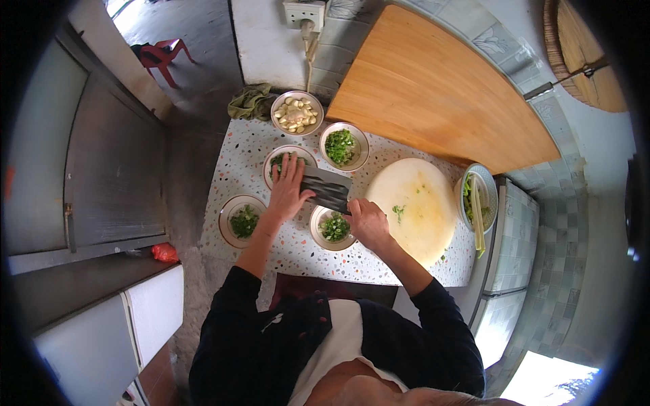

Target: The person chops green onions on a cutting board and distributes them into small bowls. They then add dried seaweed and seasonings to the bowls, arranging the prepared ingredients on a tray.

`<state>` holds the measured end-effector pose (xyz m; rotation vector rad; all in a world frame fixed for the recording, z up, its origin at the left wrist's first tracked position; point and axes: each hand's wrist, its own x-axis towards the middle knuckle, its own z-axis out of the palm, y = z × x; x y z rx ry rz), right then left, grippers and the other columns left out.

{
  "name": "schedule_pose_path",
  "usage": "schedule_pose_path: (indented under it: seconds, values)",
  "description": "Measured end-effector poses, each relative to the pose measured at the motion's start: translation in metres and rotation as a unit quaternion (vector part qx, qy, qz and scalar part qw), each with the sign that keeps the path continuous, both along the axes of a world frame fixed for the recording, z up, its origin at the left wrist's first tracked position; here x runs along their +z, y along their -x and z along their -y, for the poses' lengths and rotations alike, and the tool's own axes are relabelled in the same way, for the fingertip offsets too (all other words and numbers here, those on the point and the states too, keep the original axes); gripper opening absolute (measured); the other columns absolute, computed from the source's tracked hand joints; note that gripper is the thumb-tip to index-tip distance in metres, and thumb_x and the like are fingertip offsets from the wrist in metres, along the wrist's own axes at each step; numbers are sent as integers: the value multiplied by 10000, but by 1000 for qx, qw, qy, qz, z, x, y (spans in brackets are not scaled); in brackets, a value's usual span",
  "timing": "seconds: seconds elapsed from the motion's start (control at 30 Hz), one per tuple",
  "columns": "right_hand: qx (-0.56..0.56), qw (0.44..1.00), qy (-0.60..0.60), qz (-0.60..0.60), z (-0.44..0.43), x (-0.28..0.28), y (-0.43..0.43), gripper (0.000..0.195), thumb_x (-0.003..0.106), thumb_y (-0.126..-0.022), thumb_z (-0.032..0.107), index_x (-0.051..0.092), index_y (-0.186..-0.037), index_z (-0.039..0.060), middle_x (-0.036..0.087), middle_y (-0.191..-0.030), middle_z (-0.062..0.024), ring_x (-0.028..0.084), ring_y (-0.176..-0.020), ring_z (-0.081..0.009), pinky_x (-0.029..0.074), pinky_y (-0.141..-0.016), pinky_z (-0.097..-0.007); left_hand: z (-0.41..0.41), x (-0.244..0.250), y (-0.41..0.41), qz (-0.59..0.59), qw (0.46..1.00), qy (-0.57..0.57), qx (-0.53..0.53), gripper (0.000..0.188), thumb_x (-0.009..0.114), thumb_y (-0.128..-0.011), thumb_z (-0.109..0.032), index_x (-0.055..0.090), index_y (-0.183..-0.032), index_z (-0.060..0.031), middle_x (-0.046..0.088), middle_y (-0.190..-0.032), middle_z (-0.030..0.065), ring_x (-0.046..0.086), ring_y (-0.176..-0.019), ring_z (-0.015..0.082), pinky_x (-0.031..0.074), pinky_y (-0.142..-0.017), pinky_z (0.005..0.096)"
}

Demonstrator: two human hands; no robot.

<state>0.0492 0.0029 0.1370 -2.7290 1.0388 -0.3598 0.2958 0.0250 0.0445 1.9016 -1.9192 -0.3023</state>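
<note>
My right hand (369, 223) grips the handle of a cleaver (327, 188), its dark, wet blade pointing left. At the blade's far end is my left hand (286, 190), fingers stretched out over a bowl (268, 165) of chopped greens and the thumb against or just above the blade. My hand hides part of that bowl. Below the cleaver, another bowl (334, 227) holds chopped scallions. A third bowl (244, 222) of chopped greens stands left of my left forearm. To the right of my right hand lies a round cutting board (412, 208) bearing a few green scraps.
Behind stand a bowl of peeled garlic cloves (296, 114) and a bowl of chopped greens (341, 147). A large wooden board (431, 81) leans on the tiled wall. Stalks poke out of a colander (480, 195) at the right. A green cloth (250, 101) lies at the back-left corner of the speckled tabletop (289, 261).
</note>
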Motion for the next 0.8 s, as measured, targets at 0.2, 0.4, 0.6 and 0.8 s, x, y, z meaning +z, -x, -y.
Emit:
schedule_pose_path:
  seconds: [0.2, 0.4, 0.6, 0.8]
  values:
    - [-152, 984, -89, 21, -27, 28, 61, 331, 735, -786, 139, 518, -1018, 45, 643, -876, -141, 641, -798, -332, 513, -694, -435, 12, -23, -22, -29, 996, 53, 61, 472, 584, -956, -304, 555, -1307, 9, 460, -1410, 160, 334, -1370, 360, 231, -1122, 526]
    - [-421, 847, -195, 260, -79, -8, 137, 330, 603, -937, 114, 516, -1234, 1, 637, -724, -116, 596, -674, -155, 471, -629, -301, 21, -10, -17, -24, 976, 184, 118, 221, 627, -919, -81, 666, -1136, -66, 621, -1015, 134, 579, -1001, 321, 471, -874, 452]
    - [-550, 645, -287, 446, -46, -46, 231, 269, 572, -991, 282, 451, -835, 98, 424, -560, 13, 392, -391, -70, 303, -344, -243, 28, 5, -4, -4, 988, 131, 83, 156, 669, -873, -77, 669, -1027, -48, 603, -1009, 115, 545, -1009, 317, 445, -866, 451]
    - [-503, 608, -380, 484, -7, -79, 301, 251, 544, -1004, 261, 452, -838, 98, 430, -540, 5, 405, -373, -94, 331, -343, -266, 27, 17, 54, -96, 989, 112, -7, 173, 619, -883, -17, 632, -1056, -23, 604, -996, 130, 548, -943, 329, 459, -811, 433]
